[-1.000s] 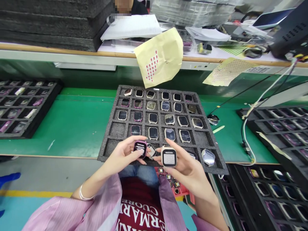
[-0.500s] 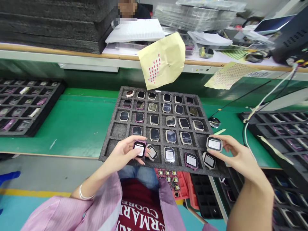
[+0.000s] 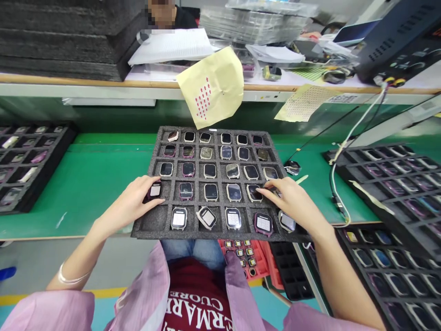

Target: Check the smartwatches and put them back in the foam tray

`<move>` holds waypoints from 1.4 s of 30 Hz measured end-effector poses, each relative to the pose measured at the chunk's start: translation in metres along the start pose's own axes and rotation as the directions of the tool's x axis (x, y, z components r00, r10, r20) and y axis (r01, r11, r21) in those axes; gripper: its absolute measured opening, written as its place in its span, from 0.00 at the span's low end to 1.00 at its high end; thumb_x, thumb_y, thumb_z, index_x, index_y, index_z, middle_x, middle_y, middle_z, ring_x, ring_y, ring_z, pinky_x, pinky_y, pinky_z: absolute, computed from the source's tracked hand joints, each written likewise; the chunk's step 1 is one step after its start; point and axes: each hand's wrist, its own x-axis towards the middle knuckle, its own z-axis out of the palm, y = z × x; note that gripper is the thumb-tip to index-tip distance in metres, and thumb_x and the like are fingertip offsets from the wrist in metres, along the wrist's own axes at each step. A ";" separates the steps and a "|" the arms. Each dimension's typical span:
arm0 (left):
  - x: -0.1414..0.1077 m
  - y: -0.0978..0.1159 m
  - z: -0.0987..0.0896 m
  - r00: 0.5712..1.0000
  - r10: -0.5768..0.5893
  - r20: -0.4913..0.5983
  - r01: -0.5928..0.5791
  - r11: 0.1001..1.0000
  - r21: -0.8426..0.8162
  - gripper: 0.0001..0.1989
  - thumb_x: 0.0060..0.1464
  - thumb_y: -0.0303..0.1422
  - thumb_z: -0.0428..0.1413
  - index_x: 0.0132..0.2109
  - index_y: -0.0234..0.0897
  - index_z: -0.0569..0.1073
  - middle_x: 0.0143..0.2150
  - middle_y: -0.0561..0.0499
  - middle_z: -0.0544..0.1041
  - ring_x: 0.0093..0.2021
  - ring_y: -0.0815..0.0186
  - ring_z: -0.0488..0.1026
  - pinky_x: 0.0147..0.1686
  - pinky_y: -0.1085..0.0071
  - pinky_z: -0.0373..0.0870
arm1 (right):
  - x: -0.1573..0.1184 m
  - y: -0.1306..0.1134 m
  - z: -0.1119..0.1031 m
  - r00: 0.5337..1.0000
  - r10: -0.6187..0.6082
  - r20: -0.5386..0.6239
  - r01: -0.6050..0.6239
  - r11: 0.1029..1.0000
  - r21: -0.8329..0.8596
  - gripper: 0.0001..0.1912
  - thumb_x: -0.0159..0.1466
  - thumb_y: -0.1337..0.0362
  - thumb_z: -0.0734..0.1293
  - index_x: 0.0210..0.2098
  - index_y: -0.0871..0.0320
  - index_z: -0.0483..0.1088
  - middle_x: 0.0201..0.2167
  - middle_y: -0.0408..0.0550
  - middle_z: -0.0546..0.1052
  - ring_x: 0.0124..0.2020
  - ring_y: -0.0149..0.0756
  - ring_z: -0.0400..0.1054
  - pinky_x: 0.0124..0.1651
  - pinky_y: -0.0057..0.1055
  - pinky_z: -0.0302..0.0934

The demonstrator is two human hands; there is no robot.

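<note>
A dark foam tray [image 3: 217, 206] holds rows of smartwatches in square compartments. My left hand [image 3: 129, 202] is at its left edge, with finger and thumb on either side of a purple-edged smartwatch [image 3: 155, 189] whose screen is lit, at a fourth-row compartment. Across the tray, my right hand [image 3: 298, 200] curls over the right end of the same row, around a smartwatch [image 3: 277, 191] largely hidden by the fingers. Its thumb tip overlaps the neighbouring pale-framed watch [image 3: 254, 195]. In the front row, a tilted watch [image 3: 206, 217] and a straighter one [image 3: 179, 218] show lit screens.
More watch trays lie at the left [image 3: 41, 184] and right [image 3: 389, 184]. Yellow paper [image 3: 213, 87] hangs from the shelf above. A cable [image 3: 332, 179] droops beside a green pen [image 3: 302, 179]. Red trays [image 3: 263, 259] stand below the bench edge. Another person is partly visible behind.
My left hand has carried the purple watch left to the fourth-row compartment. My right hand has lowered its watch toward the row's right end. A watch now lies in the front row's second compartment.
</note>
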 end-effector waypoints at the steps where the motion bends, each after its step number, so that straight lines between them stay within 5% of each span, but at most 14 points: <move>1: 0.001 0.001 -0.001 1.000 0.024 0.003 -0.024 0.995 0.101 0.30 0.55 0.48 0.55 0.59 0.35 0.64 0.53 0.39 0.69 0.54 0.47 0.66 0.51 0.51 0.66 | 0.002 -0.008 0.005 0.999 0.042 -0.022 -0.044 0.996 -0.083 0.19 0.68 0.52 0.59 0.35 0.60 0.72 0.32 0.56 0.75 0.37 0.48 0.66 0.41 0.42 0.62; 5: 0.014 0.027 0.006 0.983 0.000 -0.183 0.075 0.912 0.402 0.26 0.59 0.47 0.52 0.53 0.28 0.70 0.53 0.32 0.66 0.51 0.45 0.64 0.45 0.53 0.67 | 0.000 -0.031 0.020 0.990 0.078 -0.121 -0.116 0.932 -0.342 0.19 0.67 0.54 0.62 0.34 0.64 0.74 0.34 0.61 0.71 0.38 0.51 0.63 0.41 0.42 0.60; 7: 0.023 0.047 0.015 0.985 0.027 -0.170 0.054 0.890 0.454 0.19 0.63 0.42 0.48 0.47 0.28 0.73 0.47 0.35 0.70 0.45 0.49 0.67 0.41 0.57 0.67 | 0.000 -0.034 0.023 0.984 0.065 -0.167 -0.120 0.933 -0.339 0.19 0.67 0.53 0.62 0.34 0.65 0.73 0.37 0.64 0.69 0.39 0.53 0.63 0.39 0.42 0.61; 11: 0.039 0.074 0.035 0.994 0.092 0.054 -0.106 0.847 0.521 0.13 0.64 0.34 0.48 0.44 0.30 0.73 0.37 0.40 0.73 0.40 0.51 0.69 0.37 0.60 0.66 | 0.002 -0.033 0.024 0.976 0.068 -0.206 -0.089 0.992 -0.091 0.16 0.67 0.53 0.61 0.35 0.62 0.67 0.35 0.58 0.71 0.38 0.51 0.66 0.40 0.42 0.62; 16: 0.048 0.069 0.042 0.999 0.033 0.037 -0.046 0.891 0.451 0.11 0.61 0.34 0.53 0.45 0.29 0.71 0.37 0.38 0.74 0.40 0.51 0.70 0.38 0.60 0.67 | 0.001 -0.039 0.019 0.929 0.271 -0.252 -0.172 0.919 0.354 0.11 0.64 0.55 0.66 0.37 0.56 0.66 0.32 0.50 0.77 0.36 0.47 0.73 0.39 0.39 0.64; 20: 0.052 0.053 0.039 0.999 0.033 0.010 -0.034 0.998 0.048 0.11 0.57 0.34 0.58 0.43 0.32 0.70 0.37 0.44 0.73 0.39 0.56 0.71 0.40 0.61 0.68 | 0.000 -0.052 0.010 0.891 0.403 -0.207 -0.045 0.534 0.845 0.21 0.59 0.57 0.72 0.49 0.56 0.68 0.36 0.48 0.80 0.40 0.44 0.75 0.46 0.41 0.66; 23: 0.052 0.053 0.037 0.996 0.053 -0.067 -0.067 0.972 -0.223 0.06 0.58 0.33 0.55 0.37 0.33 0.71 0.39 0.45 0.71 0.41 0.57 0.70 0.42 0.60 0.68 | 0.002 -0.064 0.003 0.917 0.392 -0.075 0.024 0.132 0.991 0.11 0.62 0.58 0.70 0.43 0.54 0.70 0.37 0.47 0.79 0.39 0.40 0.76 0.45 0.39 0.69; 25: 0.050 0.059 0.035 0.996 0.023 -0.082 -0.060 0.869 -0.492 0.07 0.58 0.33 0.55 0.38 0.33 0.72 0.44 0.43 0.71 0.45 0.58 0.70 0.44 0.61 0.69 | 0.003 -0.074 0.001 0.931 0.364 0.013 0.001 -0.038 0.999 0.08 0.63 0.59 0.69 0.41 0.54 0.69 0.39 0.47 0.79 0.38 0.39 0.76 0.44 0.38 0.70; 28: 0.046 0.073 0.031 0.986 -0.030 0.165 0.159 0.482 -0.862 0.12 0.57 0.35 0.57 0.45 0.32 0.73 0.46 0.42 0.74 0.45 0.61 0.73 0.47 0.63 0.71 | 0.005 -0.087 0.003 0.950 0.274 0.153 -0.107 -0.177 0.978 0.11 0.64 0.61 0.68 0.46 0.55 0.68 0.41 0.50 0.79 0.37 0.39 0.77 0.41 0.35 0.71; 30: 0.043 0.079 0.027 0.951 -0.024 0.309 0.307 0.223 -0.925 0.13 0.57 0.36 0.58 0.45 0.30 0.73 0.42 0.43 0.76 0.42 0.63 0.75 0.45 0.65 0.73 | 0.005 -0.094 0.006 0.956 0.205 0.212 -0.162 -0.235 0.958 0.17 0.64 0.63 0.68 0.52 0.56 0.67 0.44 0.53 0.79 0.40 0.41 0.77 0.43 0.36 0.70; 32: 0.042 0.082 0.023 0.941 -0.057 0.333 0.337 0.088 -0.937 0.14 0.56 0.36 0.59 0.45 0.30 0.73 0.39 0.44 0.77 0.39 0.64 0.75 0.37 0.70 0.76 | 0.003 -0.099 0.007 0.962 0.136 0.238 -0.193 -0.279 0.941 0.22 0.64 0.64 0.67 0.57 0.56 0.63 0.48 0.56 0.77 0.46 0.44 0.75 0.51 0.41 0.67; 35: 0.041 0.082 0.018 0.939 -0.118 0.324 0.329 0.032 -0.944 0.19 0.54 0.35 0.61 0.50 0.32 0.71 0.35 0.46 0.76 0.33 0.66 0.74 0.23 0.78 0.72 | -0.001 -0.105 0.007 0.970 0.056 0.237 -0.210 -0.301 0.930 0.27 0.65 0.65 0.67 0.61 0.54 0.58 0.54 0.56 0.74 0.50 0.45 0.72 0.56 0.45 0.62; 39: 0.039 0.087 0.016 0.926 -0.137 0.351 0.354 -0.008 -0.935 0.18 0.54 0.33 0.59 0.51 0.31 0.71 0.33 0.48 0.73 0.31 0.69 0.72 0.24 0.79 0.70 | -0.003 -0.108 0.012 0.975 -0.008 0.221 -0.216 -0.259 0.942 0.26 0.65 0.65 0.67 0.62 0.52 0.59 0.53 0.55 0.74 0.47 0.43 0.74 0.47 0.38 0.67; 42: 0.037 0.093 0.019 0.923 -0.167 0.346 0.366 0.109 -0.924 0.20 0.52 0.31 0.59 0.52 0.32 0.69 0.32 0.51 0.71 0.29 0.70 0.70 0.23 0.78 0.69 | -0.001 -0.108 0.019 0.983 -0.024 0.184 -0.184 -0.226 0.957 0.24 0.63 0.65 0.69 0.58 0.51 0.65 0.48 0.52 0.77 0.42 0.40 0.75 0.40 0.32 0.67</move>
